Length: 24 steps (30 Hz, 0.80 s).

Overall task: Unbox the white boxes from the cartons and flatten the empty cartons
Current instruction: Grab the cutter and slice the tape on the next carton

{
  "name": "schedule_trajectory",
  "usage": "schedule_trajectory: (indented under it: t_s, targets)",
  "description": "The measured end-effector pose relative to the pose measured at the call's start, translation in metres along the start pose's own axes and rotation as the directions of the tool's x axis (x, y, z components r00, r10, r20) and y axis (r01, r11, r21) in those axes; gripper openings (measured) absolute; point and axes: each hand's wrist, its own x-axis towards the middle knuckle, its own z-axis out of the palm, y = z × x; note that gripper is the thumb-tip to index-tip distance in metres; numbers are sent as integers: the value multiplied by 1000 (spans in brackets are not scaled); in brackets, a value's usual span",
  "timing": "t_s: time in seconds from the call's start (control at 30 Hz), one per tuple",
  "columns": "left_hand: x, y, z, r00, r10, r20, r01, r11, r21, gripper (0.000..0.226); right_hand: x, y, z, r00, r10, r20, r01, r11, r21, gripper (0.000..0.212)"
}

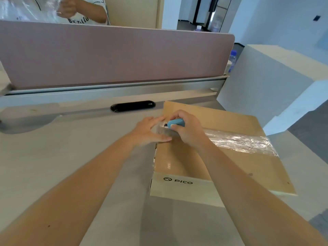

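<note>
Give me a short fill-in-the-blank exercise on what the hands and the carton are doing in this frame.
1. The right hand grips a small ____-coloured cutter.
2. The left hand lies with straight fingers at the carton's ____ edge.
3. A strip of clear ____ runs across the carton's top.
4. The word printed on the carton's near side is ____.

Missing words: blue; left; tape; PICO

A closed brown carton [221, 157] lies flat at the desk's [71, 157] right end, clear tape [239, 142] across its top, "PICO" printed on its white near side.
</note>
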Motion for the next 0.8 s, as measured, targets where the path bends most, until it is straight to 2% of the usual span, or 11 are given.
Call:
schedule_trajectory:
  t_s: [0.17,0.33,0.6,0.8]
  targets:
    - [5,-9,2,997,73,36,-71,996,-61,106,1,-2,2,1000,-19,9,20,998,-52,16]
    - [5,-10,2,995,85,47,-82,995,-62,108,2,-6,3,996,-60,67,71,981,-183,15]
    - [7,-11,2,987,158,20,-155,982,-105,65,8,-16,1,983,-31,178,91,936,-339,20]
    - [5,-14,3,982,173,73,-159,973,-167,80,11,-16,-3,983,-22,185,92,921,-380,19]
